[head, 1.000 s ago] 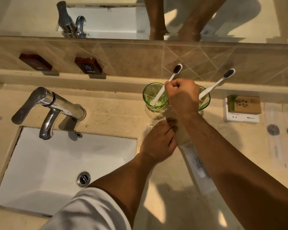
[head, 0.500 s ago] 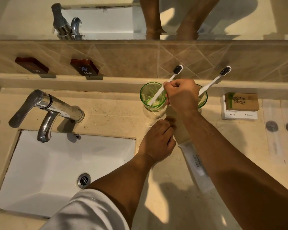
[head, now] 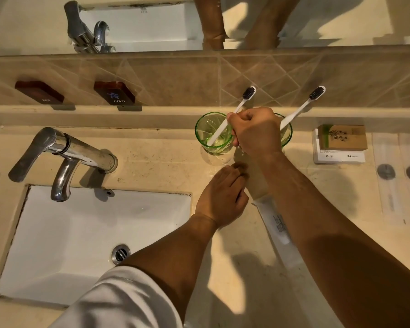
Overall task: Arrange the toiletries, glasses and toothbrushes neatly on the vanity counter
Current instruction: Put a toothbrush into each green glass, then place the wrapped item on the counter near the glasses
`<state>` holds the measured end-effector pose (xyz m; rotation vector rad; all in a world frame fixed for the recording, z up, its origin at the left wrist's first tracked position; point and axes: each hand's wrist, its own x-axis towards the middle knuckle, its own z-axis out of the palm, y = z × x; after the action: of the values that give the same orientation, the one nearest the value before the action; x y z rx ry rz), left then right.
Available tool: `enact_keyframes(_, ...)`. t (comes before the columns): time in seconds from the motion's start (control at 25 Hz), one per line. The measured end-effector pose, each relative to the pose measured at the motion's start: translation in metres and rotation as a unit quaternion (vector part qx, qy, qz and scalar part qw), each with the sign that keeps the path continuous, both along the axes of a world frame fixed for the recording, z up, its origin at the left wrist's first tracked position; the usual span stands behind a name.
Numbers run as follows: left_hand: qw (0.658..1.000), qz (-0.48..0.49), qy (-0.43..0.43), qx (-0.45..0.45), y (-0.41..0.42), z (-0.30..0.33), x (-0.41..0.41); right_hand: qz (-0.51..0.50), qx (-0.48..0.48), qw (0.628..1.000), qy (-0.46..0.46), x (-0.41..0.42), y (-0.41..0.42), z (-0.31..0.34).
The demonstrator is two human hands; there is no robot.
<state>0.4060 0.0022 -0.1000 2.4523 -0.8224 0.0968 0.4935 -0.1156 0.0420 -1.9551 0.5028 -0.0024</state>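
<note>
Two green glasses stand at the back of the vanity counter [head: 166, 162], the left glass [head: 211, 129] in full view and the right glass [head: 286, 136] half hidden behind my right hand [head: 255, 131]. A white toothbrush with black bristles leans in each: the left toothbrush [head: 240, 104] and the right toothbrush [head: 303, 107]. My right hand is a fist between the glasses, closed on the left toothbrush's handle. My left hand [head: 223, 197] rests knuckles up on the counter below the left glass, fingertips curled under. A white tube [head: 276, 228] lies partly beneath my right forearm.
The white sink [head: 81, 233] and chrome tap [head: 64, 150] fill the left. A small brown box on a white box [head: 341, 138] sits right of the glasses, with flat sealed packets [head: 400, 176] beyond. A raised ledge [head: 128, 114] with hot and cold blocks and a mirror run behind.
Both hands stay almost where they were. Only the view has shifted slightly.
</note>
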Motion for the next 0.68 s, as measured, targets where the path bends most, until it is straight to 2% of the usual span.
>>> enact_keyframes(0.24,1.0,-0.005,0.009,0.027,0.0,0.009,-0.001,-0.067,-0.051,0.993,-0.079,-0.062,-0.034,0.014)
enact_keyframes(0.48,0.999,0.01,0.052,-0.012,-0.001,0.012,-0.004,-0.001,-0.147,0.988,0.037,-0.179,-0.057,-0.042)
enact_keyframes(0.6,0.997,-0.009,0.073,0.011,0.0,0.017,-0.002,0.012,-0.206,0.971,0.119,-0.212,-0.063,-0.065)
enact_keyframes(0.68,0.996,-0.018,0.075,0.035,-0.001,0.018,-0.001,0.012,-0.209,0.967,0.146,-0.226,-0.062,-0.071)
